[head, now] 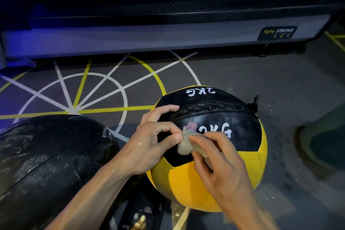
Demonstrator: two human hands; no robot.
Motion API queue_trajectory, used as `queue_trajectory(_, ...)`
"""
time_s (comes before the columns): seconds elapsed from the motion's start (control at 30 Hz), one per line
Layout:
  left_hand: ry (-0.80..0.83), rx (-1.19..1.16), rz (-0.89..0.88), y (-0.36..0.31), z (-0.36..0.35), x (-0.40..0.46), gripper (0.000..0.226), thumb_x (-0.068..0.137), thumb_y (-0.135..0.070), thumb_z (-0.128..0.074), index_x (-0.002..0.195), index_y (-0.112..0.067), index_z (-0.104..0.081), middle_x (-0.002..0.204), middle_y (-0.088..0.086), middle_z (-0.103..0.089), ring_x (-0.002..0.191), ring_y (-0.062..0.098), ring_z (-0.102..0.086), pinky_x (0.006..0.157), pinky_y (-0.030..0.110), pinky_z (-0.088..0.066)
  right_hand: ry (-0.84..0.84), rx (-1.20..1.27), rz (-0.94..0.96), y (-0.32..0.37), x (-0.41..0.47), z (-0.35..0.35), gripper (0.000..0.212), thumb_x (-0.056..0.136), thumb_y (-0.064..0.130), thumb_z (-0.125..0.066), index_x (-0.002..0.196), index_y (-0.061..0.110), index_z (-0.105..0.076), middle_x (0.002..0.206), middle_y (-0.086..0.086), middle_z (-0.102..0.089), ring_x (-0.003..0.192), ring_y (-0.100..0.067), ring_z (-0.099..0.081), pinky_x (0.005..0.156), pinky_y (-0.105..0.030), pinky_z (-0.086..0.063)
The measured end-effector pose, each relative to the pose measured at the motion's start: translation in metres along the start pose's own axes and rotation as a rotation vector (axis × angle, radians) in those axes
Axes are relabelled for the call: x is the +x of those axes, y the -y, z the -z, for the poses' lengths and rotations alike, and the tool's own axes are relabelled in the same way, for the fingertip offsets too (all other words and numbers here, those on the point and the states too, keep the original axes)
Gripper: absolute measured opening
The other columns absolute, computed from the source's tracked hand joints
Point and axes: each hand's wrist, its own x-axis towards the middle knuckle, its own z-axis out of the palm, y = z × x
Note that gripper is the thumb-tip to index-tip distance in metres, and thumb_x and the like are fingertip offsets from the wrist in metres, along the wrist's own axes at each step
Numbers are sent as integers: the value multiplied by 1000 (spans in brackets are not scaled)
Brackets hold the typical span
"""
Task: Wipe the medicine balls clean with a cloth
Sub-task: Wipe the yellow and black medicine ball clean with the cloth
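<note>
A yellow and black medicine ball [188, 185] marked "2KG" in white sits on the floor in front of me. A small crumpled grey cloth [186, 144] lies on its black panel. My left hand [149, 142] pinches the cloth's left edge between thumb and forefinger, its other fingers resting on the ball's stitched seam. My right hand [222, 164] holds the cloth's right side with curled fingers and presses it onto the ball. A second, all-black medicine ball [48, 164], dusty with white smears, sits to the left, touching my left forearm.
A grey machine base [149, 37] with a "Body Strong" label spans the back. The dark floor [261, 80] carries white and yellow painted lines. A sandalled foot [138, 216] shows at the bottom. A dark green shape [324, 142] lies at the right edge.
</note>
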Motion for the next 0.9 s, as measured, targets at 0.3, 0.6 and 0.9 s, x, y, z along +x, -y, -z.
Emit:
queue_trajectory(0.3, -19, 9, -69, -5, -15, -18, 19, 99, -31, -67, 114, -43, -69, 152, -38, -37, 152, 0, -18, 120, 57, -21, -77, -61, -406, -62, 84, 60, 18, 93, 32, -72, 109, 25, -76, 95, 7, -62, 92, -12, -62, 90, -41, -53)
queue_trajectory(0.6, -99, 43, -92, 10, -21, -32, 24, 98, -20, -70, 105, -42, -71, 151, -32, -44, 151, 7, -26, 116, 51, -31, 215, -122, -168, -35, 128, 27, 17, 91, 40, -75, 100, 27, -80, 92, -1, -65, 88, -21, -65, 80, -30, -44)
queue_trajectory(0.9, -82, 45, -108, 11, -24, -27, 17, 98, -28, -69, 103, -44, -72, 147, -34, -47, 151, 7, -26, 116, 57, -29, 293, -54, -108, 7, 122, 9, 7, 88, 34, -76, 90, 29, -80, 88, 1, -65, 82, -19, -64, 77, -35, -50)
